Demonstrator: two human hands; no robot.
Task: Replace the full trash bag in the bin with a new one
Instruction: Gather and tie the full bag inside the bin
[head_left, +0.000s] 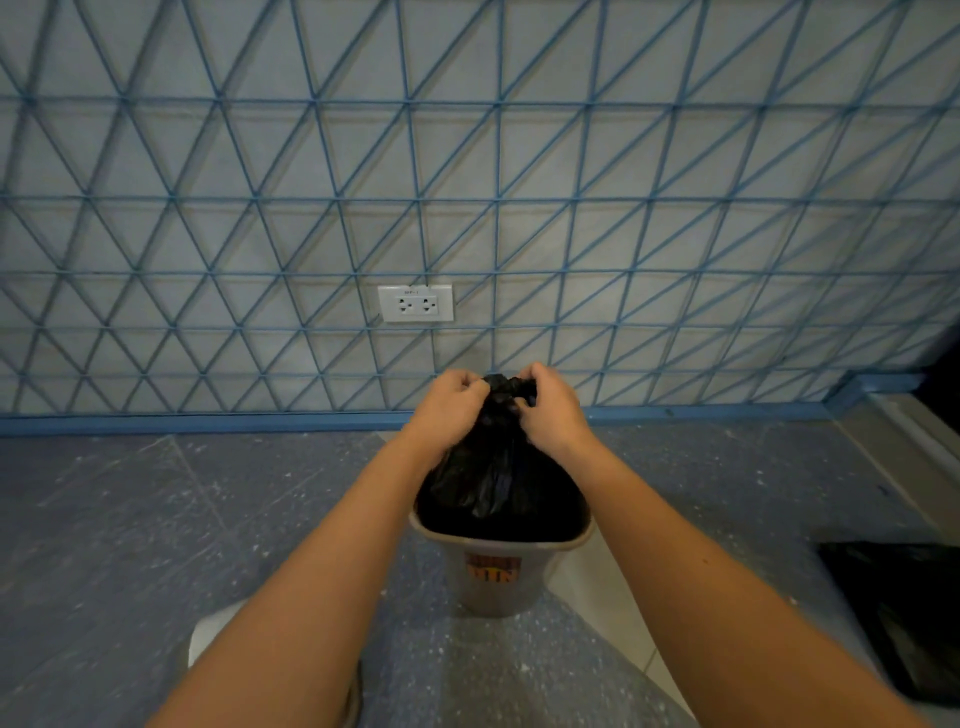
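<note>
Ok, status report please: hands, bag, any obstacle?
Left hand and right hand grip bag neck. Bag sits in bin. No obstacle seen.

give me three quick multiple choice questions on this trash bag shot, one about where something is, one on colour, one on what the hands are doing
1. Where is the wall socket?
A. on the wall above and left of the bag's gathered top
B. on the floor right of the bin
C. behind the bin

2. What colour is the trash bag?
A. white
B. black
C. blue

3. How are the hands placed?
A. both open in the air
B. one on the bin rim
C. both gripping the bag's gathered top

Answers:
1 A, the white plate sits on the wall up and left of the hands.
2 B, glossy black plastic fills the grey bin.
3 C, left hand and right hand curl round the neck.
</note>
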